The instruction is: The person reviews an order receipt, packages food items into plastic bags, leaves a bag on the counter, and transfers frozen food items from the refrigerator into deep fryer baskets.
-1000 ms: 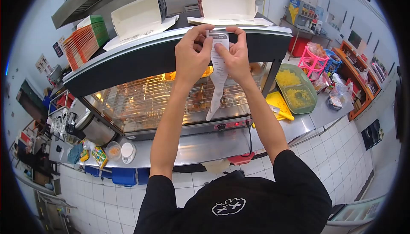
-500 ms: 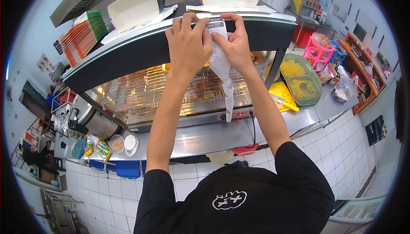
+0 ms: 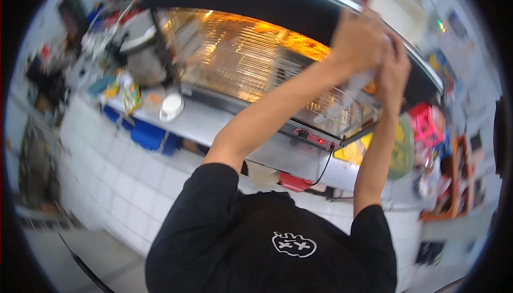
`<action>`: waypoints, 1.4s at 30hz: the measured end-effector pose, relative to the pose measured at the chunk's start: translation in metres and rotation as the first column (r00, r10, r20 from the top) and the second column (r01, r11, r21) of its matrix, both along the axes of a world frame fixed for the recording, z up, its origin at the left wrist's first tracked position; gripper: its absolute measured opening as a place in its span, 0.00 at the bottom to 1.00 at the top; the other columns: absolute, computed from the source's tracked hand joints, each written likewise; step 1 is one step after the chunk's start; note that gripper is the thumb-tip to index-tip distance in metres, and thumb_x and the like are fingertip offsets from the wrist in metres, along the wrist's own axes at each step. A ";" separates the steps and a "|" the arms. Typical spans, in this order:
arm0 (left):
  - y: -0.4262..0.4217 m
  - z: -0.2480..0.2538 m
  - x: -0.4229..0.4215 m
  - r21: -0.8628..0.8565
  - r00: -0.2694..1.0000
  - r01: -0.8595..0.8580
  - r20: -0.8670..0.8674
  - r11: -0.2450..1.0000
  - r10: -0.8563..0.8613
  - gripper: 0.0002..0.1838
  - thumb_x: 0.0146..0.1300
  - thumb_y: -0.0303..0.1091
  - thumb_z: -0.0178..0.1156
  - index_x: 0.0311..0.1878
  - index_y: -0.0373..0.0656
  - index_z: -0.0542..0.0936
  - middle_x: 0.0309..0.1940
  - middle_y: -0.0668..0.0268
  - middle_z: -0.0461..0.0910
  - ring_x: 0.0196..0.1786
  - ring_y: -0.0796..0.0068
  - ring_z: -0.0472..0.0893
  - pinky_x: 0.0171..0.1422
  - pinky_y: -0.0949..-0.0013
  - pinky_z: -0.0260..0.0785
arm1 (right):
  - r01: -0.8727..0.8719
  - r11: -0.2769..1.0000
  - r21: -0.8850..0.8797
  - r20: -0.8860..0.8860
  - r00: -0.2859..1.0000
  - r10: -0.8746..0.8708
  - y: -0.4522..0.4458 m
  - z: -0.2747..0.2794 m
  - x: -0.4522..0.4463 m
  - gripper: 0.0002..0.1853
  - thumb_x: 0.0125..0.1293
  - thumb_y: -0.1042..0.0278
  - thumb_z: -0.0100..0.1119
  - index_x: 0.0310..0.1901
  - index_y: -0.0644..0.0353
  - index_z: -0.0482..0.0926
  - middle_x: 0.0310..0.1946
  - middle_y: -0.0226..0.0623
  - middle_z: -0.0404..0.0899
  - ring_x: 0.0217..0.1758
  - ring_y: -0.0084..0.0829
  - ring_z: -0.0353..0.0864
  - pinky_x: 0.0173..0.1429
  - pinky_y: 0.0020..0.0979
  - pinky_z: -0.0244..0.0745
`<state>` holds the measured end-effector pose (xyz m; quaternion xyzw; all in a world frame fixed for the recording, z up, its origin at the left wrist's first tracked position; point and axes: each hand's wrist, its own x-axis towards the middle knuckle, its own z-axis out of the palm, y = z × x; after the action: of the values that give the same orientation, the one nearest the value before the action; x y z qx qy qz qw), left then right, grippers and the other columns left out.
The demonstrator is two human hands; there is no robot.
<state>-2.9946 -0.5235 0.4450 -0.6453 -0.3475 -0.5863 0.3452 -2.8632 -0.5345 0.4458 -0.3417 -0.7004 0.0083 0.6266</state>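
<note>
My left hand (image 3: 357,40) is raised in front of the dark upper panel (image 3: 235,7) of a glass-fronted food warmer, towards its right end. Close beside it, my right hand (image 3: 394,74) is lifted at the same panel. Both hands are smeared by motion, but their fingers look closed together on a long printed paper receipt (image 3: 350,91). Its loose end hangs down across the warmer's glass, blurred. Behind the glass, lit wire racks (image 3: 224,58) and orange-brown food (image 3: 304,45) show. The print cannot be read.
A white kitchen scale (image 3: 172,106) stands on the steel counter (image 3: 214,115) at left. A cable (image 3: 327,167) hangs below the warmer's controls. At right are a green tub (image 3: 402,151) and a pink basket (image 3: 427,124). An open carton (image 3: 398,9) sits on top.
The view has turned and blurred. Both hands, with the receipt, have shifted right towards the warmer's right end, and my left forearm now slants across the glass.
</note>
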 end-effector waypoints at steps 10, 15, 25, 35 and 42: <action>-0.016 -0.004 0.000 -0.083 0.986 0.144 0.100 0.986 -0.135 0.15 0.61 0.44 0.57 0.34 0.43 0.85 0.46 0.56 0.80 0.52 0.60 0.79 0.55 0.42 0.66 | -0.044 0.986 -0.162 0.048 0.998 0.052 0.013 0.012 0.014 0.18 0.78 0.59 0.53 0.57 0.63 0.81 0.38 0.37 0.84 0.34 0.24 0.81 0.40 0.26 0.77; -0.037 -0.062 0.019 0.096 0.223 0.924 0.652 0.370 -0.725 0.23 0.61 0.21 0.61 0.60 0.36 0.68 0.48 0.57 0.78 0.52 0.65 0.80 0.56 0.61 0.75 | 0.261 0.931 -0.256 0.277 0.942 -0.188 -0.022 0.027 0.013 0.20 0.76 0.54 0.52 0.53 0.60 0.84 0.42 0.45 0.86 0.41 0.33 0.84 0.49 0.34 0.77; -0.097 -0.135 -0.002 -0.149 0.122 0.988 0.919 -0.045 -0.376 0.20 0.67 0.22 0.63 0.60 0.32 0.71 0.51 0.58 0.83 0.52 0.75 0.82 0.58 0.70 0.75 | 0.275 0.933 0.233 0.597 0.717 -0.361 -0.025 0.050 0.024 0.19 0.77 0.56 0.49 0.46 0.61 0.85 0.45 0.40 0.79 0.45 0.45 0.81 0.51 0.41 0.76; -0.180 -0.249 -0.041 -0.389 0.374 0.898 0.921 -0.207 -0.110 0.15 0.69 0.25 0.63 0.57 0.33 0.78 0.46 0.61 0.87 0.48 0.77 0.85 0.55 0.71 0.76 | 0.205 0.953 0.222 0.623 0.722 -0.301 -0.019 0.053 0.028 0.18 0.78 0.58 0.48 0.47 0.63 0.84 0.46 0.39 0.82 0.44 0.43 0.84 0.50 0.38 0.77; -0.224 -0.304 -0.047 -0.415 0.450 0.839 0.893 -0.353 0.021 0.20 0.69 0.27 0.63 0.63 0.32 0.77 0.52 0.58 0.86 0.52 0.74 0.85 0.59 0.69 0.76 | 0.116 0.978 0.176 0.513 0.837 -0.191 -0.027 0.054 0.023 0.14 0.74 0.64 0.54 0.39 0.67 0.83 0.38 0.45 0.82 0.41 0.46 0.82 0.47 0.39 0.77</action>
<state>-3.0416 -0.7477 0.1411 -0.5215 -0.4098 -0.3810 -0.6442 -2.8404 -0.5612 0.4994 -0.3419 -0.8144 -0.1845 0.4312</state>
